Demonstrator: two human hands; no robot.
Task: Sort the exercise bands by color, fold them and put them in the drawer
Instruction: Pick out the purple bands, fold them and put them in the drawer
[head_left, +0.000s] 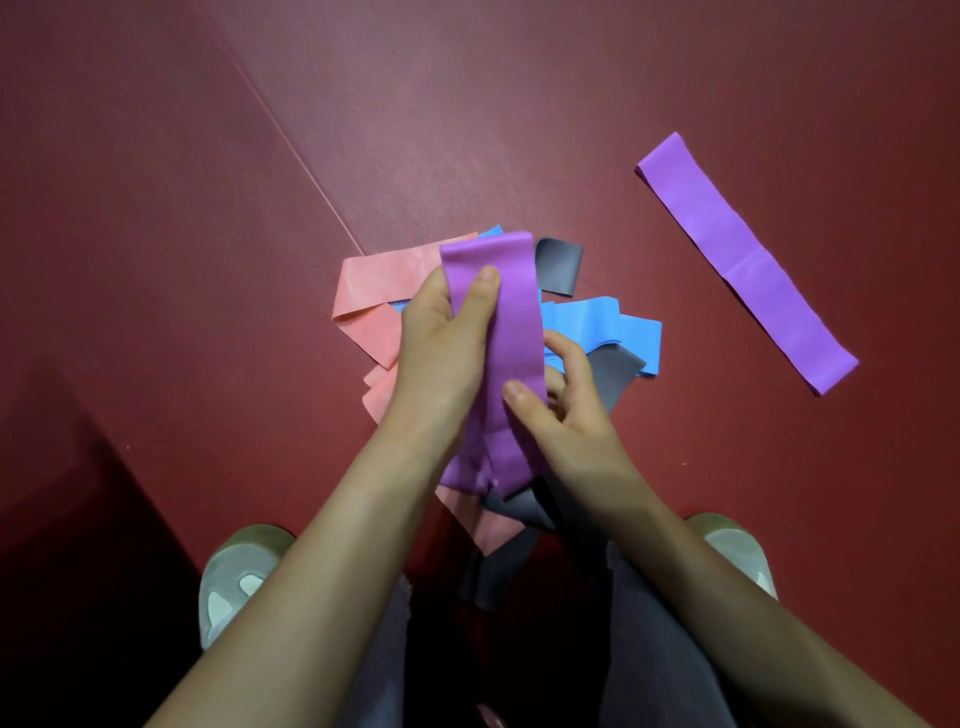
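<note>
Centrally, your left hand (441, 338) pinches the upper part of a flat purple elastic loop band (519, 332), thumb on top; your right hand (571, 415) pinches its lower part likewise. Beneath it, pink rubber bands (363, 291), blue bands (597, 322) and grey bands (558, 262) lie heaped on the dark red ribbed mat (208, 208). Well apart to the right, a second purple band (743, 260) lies flat, alone.

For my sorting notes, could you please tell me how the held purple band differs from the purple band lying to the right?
The held purple band is pinched by the left hand and right hand over the mixed pile; the loose purple band lies untouched on the red mat. The held band bunches at its near end; the loose band lies flat, diagonal. Both are the same purple.
</note>
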